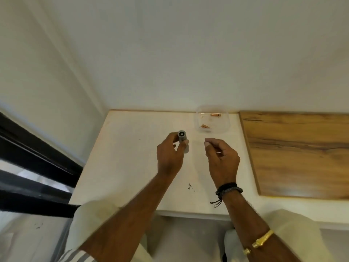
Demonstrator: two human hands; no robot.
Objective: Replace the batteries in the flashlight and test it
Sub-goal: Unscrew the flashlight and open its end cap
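Left hand (170, 154) with fingers around the silver flashlight (182, 137); right hand (222, 157) fingers curled, any hold unclear, above the white table (122, 148).

Soft, even, moderately bright light; the table (122, 157) under the left hand (170, 156) and right hand (222, 159) carries only pale, diffuse shadows. Bright patches show in the window (26, 173) left of the left hand. The whole picture is slightly soft; the left forearm (128, 214) is smeared by motion, and the box (225, 125) beyond the right hand looks hazy. Wide-angle bending curves the panel (302, 157) right of the right hand.
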